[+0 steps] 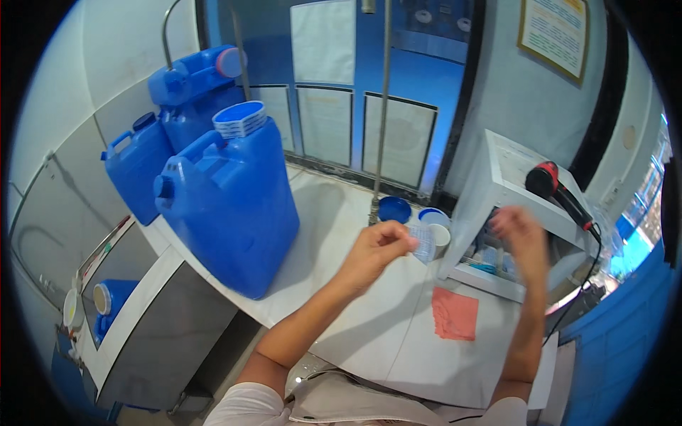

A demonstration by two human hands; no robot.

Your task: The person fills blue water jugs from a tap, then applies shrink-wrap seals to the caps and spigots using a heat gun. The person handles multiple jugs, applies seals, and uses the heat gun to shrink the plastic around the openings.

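Between the thumb and fingers of my left hand (381, 247) is a thin, translucent printed plastic piece (422, 244). My right hand (514, 226) is raised in front of the white cabinet, blurred, and its fingers look curled; whether it holds anything cannot be told. A large blue plastic jerrycan (229, 213) stands on the counter to the left, its wide cap (240, 114) ringed by a printed band. An orange cloth (455, 313) lies flat on the counter below and between my hands. Beyond my left hand are a dark blue lid (394, 209) and white round caps (439, 234).
More blue jerrycans (136, 165) stand behind the large one. A black and red heat gun or hair dryer (559, 193) lies on the white open cabinet (479, 282), its cord hanging down the right side. A metal pipe (384, 106) rises from the counter's back.
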